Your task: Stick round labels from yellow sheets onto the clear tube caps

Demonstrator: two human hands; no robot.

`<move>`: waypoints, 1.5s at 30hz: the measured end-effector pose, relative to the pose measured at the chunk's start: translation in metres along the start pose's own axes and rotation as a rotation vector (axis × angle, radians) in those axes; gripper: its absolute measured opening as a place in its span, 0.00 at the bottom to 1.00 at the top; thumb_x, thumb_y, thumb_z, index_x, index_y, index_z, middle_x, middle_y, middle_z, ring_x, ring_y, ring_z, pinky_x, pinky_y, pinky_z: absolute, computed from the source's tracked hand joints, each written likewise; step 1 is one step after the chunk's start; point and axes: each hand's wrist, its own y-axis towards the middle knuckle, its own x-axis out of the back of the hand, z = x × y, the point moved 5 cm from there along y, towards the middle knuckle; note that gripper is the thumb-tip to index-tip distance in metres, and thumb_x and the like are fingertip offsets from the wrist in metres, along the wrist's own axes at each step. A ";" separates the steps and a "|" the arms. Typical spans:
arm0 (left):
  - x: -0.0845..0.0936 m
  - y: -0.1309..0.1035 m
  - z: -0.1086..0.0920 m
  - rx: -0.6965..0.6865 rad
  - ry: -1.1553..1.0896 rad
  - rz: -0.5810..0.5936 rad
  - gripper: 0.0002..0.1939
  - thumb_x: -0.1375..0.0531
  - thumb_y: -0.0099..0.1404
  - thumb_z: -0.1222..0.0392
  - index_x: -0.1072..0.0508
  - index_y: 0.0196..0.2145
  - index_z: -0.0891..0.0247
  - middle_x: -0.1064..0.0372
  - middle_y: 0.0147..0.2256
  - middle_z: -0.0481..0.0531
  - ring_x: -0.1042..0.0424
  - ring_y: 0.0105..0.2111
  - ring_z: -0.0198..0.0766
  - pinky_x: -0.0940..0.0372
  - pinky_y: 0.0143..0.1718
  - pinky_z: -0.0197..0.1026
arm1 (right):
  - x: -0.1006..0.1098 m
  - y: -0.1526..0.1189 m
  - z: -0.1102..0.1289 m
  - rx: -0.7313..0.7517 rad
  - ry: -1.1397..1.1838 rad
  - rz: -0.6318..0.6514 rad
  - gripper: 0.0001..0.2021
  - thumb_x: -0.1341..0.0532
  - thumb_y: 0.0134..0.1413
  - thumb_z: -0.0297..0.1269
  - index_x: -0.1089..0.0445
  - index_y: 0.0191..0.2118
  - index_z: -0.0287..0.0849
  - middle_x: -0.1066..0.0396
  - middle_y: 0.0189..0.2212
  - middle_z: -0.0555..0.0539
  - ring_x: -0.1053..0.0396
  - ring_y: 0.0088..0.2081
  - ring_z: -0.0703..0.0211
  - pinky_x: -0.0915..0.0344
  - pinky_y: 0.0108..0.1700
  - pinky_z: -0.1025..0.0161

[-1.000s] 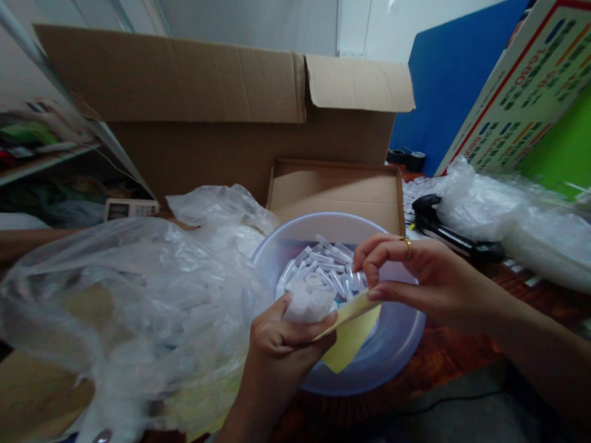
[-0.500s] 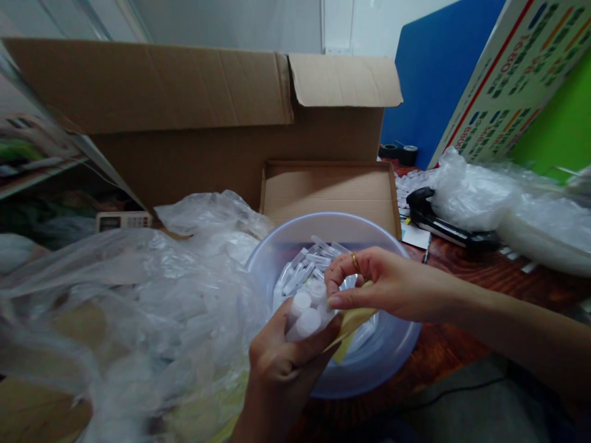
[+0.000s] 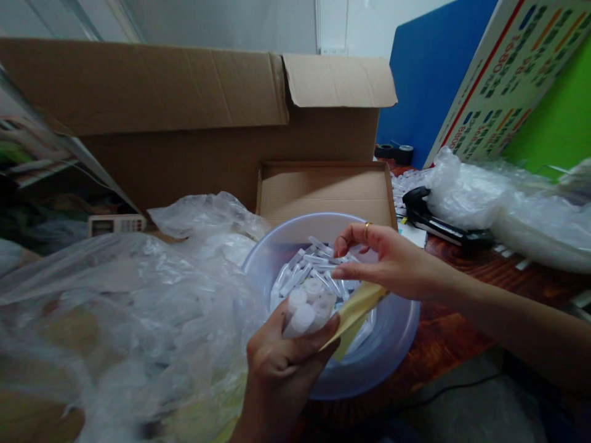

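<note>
My left hand (image 3: 289,363) is wrapped round several white-capped, translucent plastic tubes (image 3: 302,317), caps facing up. A yellow strip (image 3: 353,317) sticks out from between its fingers and stretches toward the underside of my right hand. My right hand (image 3: 376,255), with a ring on one finger, hovers above the basin; its thumb and forefinger are apart with nothing visible between them. Below both hands stands a translucent bluish plastic basin (image 3: 399,344) holding many small clear tubes (image 3: 293,271). Whether the right palm touches the strip is hidden.
Large clear plastic bags (image 3: 152,320) spread on the left. Behind the basin lie a shallow cardboard tray (image 3: 323,191) and a big open carton (image 3: 184,92). A black stapler-like tool (image 3: 443,224) and plastic-wrapped goods (image 3: 475,191) sit on the wooden table (image 3: 443,320) at right.
My right hand has moved up and away from the tubes in my left hand, its fingertips parting. More of the yellow strip now shows. My left hand stays around the tubes.
</note>
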 end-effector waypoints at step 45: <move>-0.021 0.000 0.009 0.183 -0.175 0.240 0.07 0.35 0.60 0.60 0.23 0.38 0.63 0.26 0.31 0.48 0.27 0.27 0.32 0.32 0.26 0.28 | -0.024 -0.003 0.016 -0.119 0.152 0.407 0.05 0.40 0.58 0.35 0.31 0.34 0.38 0.31 0.31 0.50 0.35 0.33 0.65 0.39 0.37 0.68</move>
